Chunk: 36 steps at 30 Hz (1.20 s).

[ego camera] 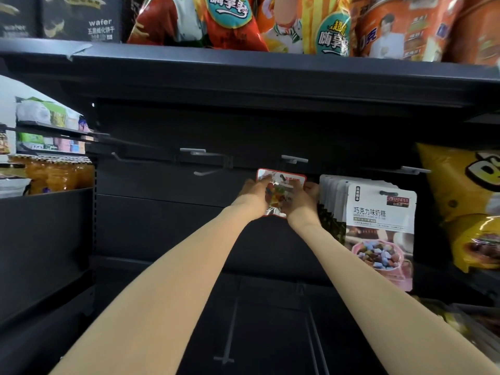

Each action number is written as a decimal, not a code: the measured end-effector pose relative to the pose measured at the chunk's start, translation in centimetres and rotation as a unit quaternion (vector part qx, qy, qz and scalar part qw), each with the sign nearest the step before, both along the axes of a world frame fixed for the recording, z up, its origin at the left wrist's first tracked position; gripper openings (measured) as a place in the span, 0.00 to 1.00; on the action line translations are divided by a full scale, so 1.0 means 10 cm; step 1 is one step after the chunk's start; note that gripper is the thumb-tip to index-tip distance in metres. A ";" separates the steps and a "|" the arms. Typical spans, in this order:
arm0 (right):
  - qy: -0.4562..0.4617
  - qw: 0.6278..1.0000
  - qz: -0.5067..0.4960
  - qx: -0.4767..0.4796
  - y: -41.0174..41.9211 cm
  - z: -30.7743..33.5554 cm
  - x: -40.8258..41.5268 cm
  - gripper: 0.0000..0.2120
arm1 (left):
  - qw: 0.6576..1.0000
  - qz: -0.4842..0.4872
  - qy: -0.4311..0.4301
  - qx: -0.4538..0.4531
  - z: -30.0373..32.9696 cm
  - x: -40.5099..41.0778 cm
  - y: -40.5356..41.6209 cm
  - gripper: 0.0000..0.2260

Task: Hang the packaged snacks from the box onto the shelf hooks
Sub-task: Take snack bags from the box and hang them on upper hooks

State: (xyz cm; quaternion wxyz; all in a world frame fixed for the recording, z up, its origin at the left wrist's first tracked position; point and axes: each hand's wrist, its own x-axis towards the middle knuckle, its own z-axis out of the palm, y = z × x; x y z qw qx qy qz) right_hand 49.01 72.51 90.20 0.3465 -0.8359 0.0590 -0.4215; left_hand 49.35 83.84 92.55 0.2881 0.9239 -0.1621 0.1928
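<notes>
Both hands, left hand (255, 189) and right hand (307, 194), pinch the small red-edged foil snack packet (280, 190) at frame centre, under the grey metal shelf hook (293, 159). Keep it level, line its hole with the tip, then slide back.
</notes>
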 end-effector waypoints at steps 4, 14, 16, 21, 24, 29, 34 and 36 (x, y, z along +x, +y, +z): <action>-0.028 0.995 0.047 -0.083 0.07 -0.12 -0.30 0.19 | 0.997 -0.012 -0.070 -0.041 -0.09 -0.23 0.13 0.22; -0.030 0.962 0.267 -0.056 1.09 -0.47 -0.93 0.12 | 0.972 0.068 -0.220 -0.047 -0.69 -1.06 1.33 0.12; -0.015 0.948 0.309 -0.067 1.50 -0.58 -1.01 0.11 | 0.971 0.105 -0.210 -0.041 -0.90 -1.23 1.72 0.11; 0.026 0.909 0.403 -0.104 2.74 -1.02 -1.19 0.11 | 0.959 0.237 -0.145 -0.056 -1.52 -1.61 2.97 0.10; 0.066 0.878 0.450 -0.151 3.62 -1.43 -1.30 0.12 | 0.947 0.308 -0.070 -0.064 -2.02 -1.85 3.83 0.09; 0.177 0.813 0.505 -0.227 5.06 -2.24 -1.49 0.15 | 0.911 0.401 0.074 -0.064 -2.78 -2.35 5.17 0.09; 0.304 0.737 0.538 -0.274 6.02 -2.92 -1.61 0.20 | 0.892 0.414 0.182 -0.025 -3.43 -2.84 6.18 0.08; 0.343 0.713 0.542 -0.282 6.28 -3.11 -1.63 0.22 | 0.888 0.401 0.223 -0.008 -3.59 -2.96 6.44 0.15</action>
